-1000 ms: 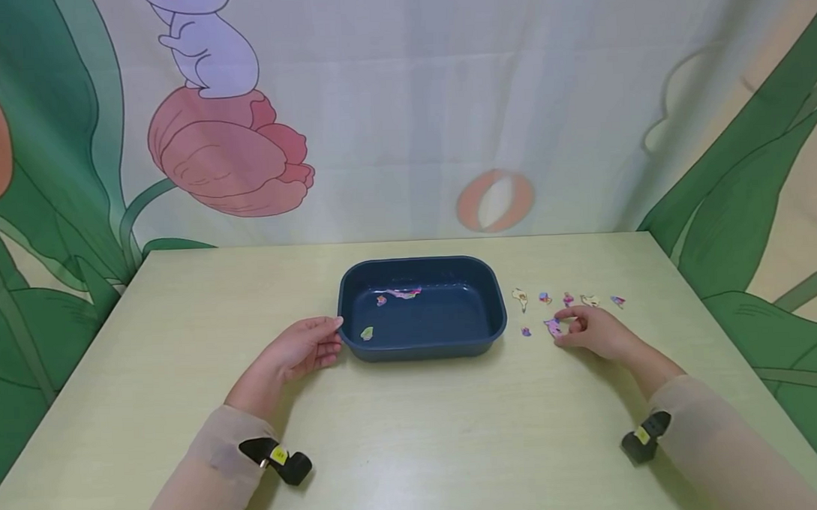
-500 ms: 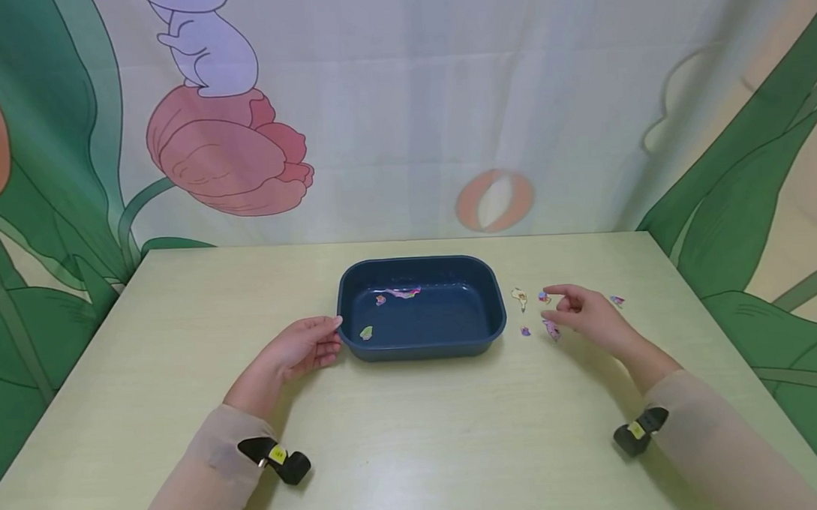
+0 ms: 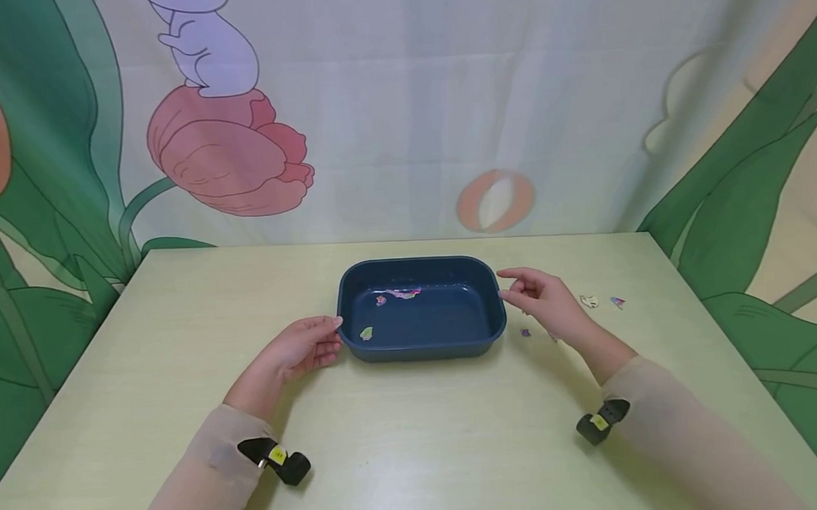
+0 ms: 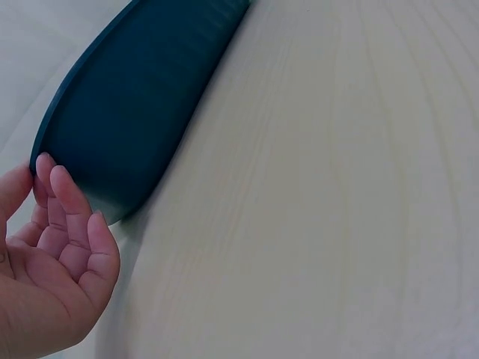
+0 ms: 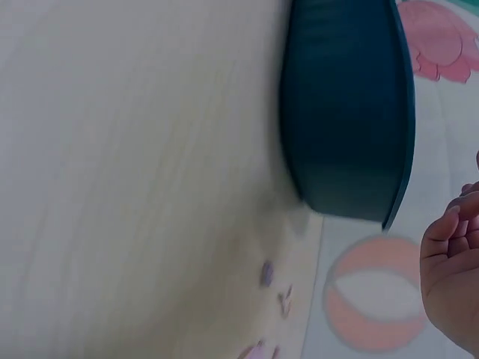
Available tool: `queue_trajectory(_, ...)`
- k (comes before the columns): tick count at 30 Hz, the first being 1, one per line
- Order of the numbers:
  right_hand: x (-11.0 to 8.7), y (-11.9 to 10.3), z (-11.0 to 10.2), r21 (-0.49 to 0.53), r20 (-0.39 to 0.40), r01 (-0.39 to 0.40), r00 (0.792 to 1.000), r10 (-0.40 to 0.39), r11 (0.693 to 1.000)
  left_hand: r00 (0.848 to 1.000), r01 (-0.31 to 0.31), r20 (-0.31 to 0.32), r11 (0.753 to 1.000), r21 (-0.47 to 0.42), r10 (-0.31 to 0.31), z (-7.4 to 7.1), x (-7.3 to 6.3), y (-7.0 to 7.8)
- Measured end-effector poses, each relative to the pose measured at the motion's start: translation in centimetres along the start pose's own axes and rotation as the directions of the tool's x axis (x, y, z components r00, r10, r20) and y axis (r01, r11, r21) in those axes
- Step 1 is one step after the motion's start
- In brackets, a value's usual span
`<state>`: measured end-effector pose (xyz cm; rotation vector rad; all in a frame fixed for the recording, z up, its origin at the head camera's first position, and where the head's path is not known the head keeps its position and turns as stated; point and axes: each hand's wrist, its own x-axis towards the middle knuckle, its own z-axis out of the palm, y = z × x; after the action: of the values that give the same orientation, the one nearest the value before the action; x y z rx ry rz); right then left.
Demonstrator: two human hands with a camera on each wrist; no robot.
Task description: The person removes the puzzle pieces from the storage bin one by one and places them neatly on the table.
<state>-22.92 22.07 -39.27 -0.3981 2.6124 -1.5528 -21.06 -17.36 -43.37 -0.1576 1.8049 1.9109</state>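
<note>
The left hand (image 3: 304,349) pinches the rim at one end of the tray (image 3: 422,353), thumb and fingertips together on the edge. The right hand (image 3: 548,303) stands at the opposite end, forefinger and thumb stretched out and parted; whether their tips touch the rim, I cannot tell. The dark blue tray sits flat on the table (image 3: 421,435) between the hands. It looks like stiff plastic, light and probably a little slick, hard to damage; the rim at its two short ends seems the best hold, kept level so that nothing slides.

On the near side of the right hand lies a small purple piece (image 3: 525,332), just beside the tray and easily nudged. Inside, a green piece (image 3: 366,334) is nearest the left hand. To the right of the right hand lie a whitish piece (image 3: 589,301) and a red-and-blue one (image 3: 617,302). The right hand hides some table beneath it. Deeper in the tray is a pink strip (image 3: 403,293); beyond both hands hangs a printed curtain (image 3: 391,135).
</note>
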Motion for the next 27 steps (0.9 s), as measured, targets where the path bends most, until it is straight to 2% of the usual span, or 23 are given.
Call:
queue_trajectory(2, 0.4, -0.8, 0.7, 0.017, 0.010, 0.029, 1.000, -0.029, 0.999, 1.000, -0.002, 0.000, 1.000, 0.001, 0.002, 0.0, 0.0, 0.0)
queue_trajectory(8, 1.8, -2.6, 3.2, 0.056, 0.061, 0.048, 0.997, -0.051, 0.997, 1.000, -0.003, 0.005, 1.000, 0.005, 0.003, 0.0, -0.2, 0.1)
queue_trajectory(15, 3.7, -3.6, 6.5, 0.058, 0.097, 0.106, 0.989, -0.111, 0.993, 1.000, 0.008, -0.003, 1.000, 0.007, -0.008, 0.1, -0.2, 0.1)
queue_trajectory(27, 6.4, -5.5, 11.6, 0.075, 0.189, 0.117, 0.973, -0.129, 0.990, 1.000, 0.008, 0.002, 1.000, 0.000, -0.008, 0.1, -0.2, 0.3)
